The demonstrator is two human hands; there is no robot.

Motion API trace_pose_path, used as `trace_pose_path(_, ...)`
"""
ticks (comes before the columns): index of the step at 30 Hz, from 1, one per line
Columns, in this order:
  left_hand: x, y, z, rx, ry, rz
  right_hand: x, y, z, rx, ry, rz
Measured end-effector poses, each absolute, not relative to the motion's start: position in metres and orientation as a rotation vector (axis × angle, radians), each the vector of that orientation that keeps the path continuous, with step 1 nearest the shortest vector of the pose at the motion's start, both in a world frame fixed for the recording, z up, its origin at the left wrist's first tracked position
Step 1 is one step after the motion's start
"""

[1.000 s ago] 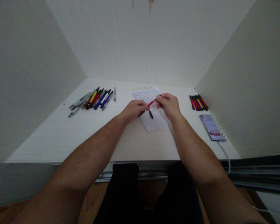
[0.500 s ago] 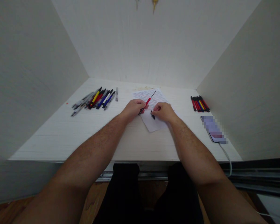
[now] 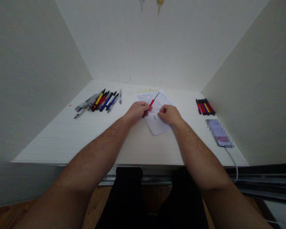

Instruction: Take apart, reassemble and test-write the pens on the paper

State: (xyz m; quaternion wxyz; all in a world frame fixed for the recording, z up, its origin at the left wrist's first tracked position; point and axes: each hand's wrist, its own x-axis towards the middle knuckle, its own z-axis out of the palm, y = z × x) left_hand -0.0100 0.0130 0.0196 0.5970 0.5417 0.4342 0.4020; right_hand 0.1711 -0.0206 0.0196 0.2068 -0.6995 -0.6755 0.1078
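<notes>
Head view — left fingers (image 3: pixel 146 107) tight on red pen barrel (image 3: pixel 152 103), refill (image 3: pixel 157 95) partly out — right fingers (image 3: pixel 163 112), grip unclear.

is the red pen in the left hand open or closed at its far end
Open: from the far end of the red pen, held in the left hand, a thin refill sticks out bare.

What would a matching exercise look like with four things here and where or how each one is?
1. Red pen with thin rod showing
2. Phone
3. Jumbled pens
4. Small grey piece

A. Joined to a white cable
B. Lying on the blank white paper
C. On the desk's left side
D. In the left hand

Pairs: 1-D, 2-A, 3-C, 4-B
</notes>
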Motion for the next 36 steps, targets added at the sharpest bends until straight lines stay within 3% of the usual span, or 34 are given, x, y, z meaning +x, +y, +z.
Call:
trace_pose_path(17,-0.012,0.011,0.022,1.164,0.927,0.942,0.146,-0.031,0.024,-1.946,-2.300,0.072)
trace_pose_path(28,-0.011,0.011,0.017,1.276,0.882,0.884,0.173,-0.018,0.029,-1.706,-1.625,0.296)
trace_pose_path(36,-0.012,0.016,0.017,1.189,0.968,0.991,0.155,-0.025,0.024,-1.751,-2.118,-0.005)
